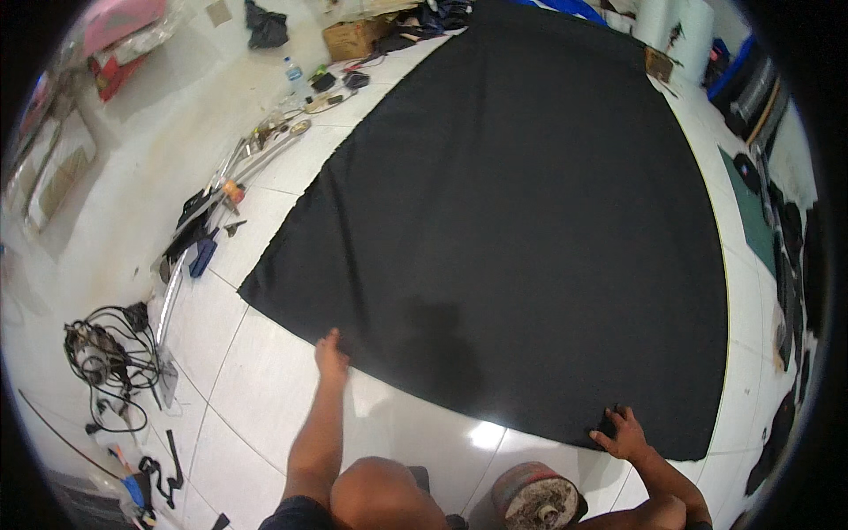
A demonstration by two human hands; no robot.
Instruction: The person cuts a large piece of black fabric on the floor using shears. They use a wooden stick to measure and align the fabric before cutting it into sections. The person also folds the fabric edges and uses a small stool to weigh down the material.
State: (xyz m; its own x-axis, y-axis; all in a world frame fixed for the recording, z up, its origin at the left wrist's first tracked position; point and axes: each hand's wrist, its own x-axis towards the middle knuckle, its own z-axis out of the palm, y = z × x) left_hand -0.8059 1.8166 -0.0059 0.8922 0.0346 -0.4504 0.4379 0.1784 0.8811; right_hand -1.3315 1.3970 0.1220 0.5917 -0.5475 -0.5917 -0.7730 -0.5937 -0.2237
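Observation:
A large sheet of black fabric (530, 230) lies spread over the floor, with a few soft creases toward its left side. At its near edge, left of the middle, my left hand (332, 357) has its fingertips closed on the border. My right hand (625, 436) rests on the fabric near the close right corner. Its thumb and fingers are curled around a small dark lump (609, 420); whether that is bunched cloth or a separate black object I cannot make out.
White floor tiles (256, 362) surround the fabric. A round drum-like container (534, 499) stands by my knee (384, 496). Along the left wall lie tangled cables (106, 358), metal bars (265, 157) and a plastic bottle (295, 78). A cardboard box (353, 40) and white rolls (685, 40) sit far off.

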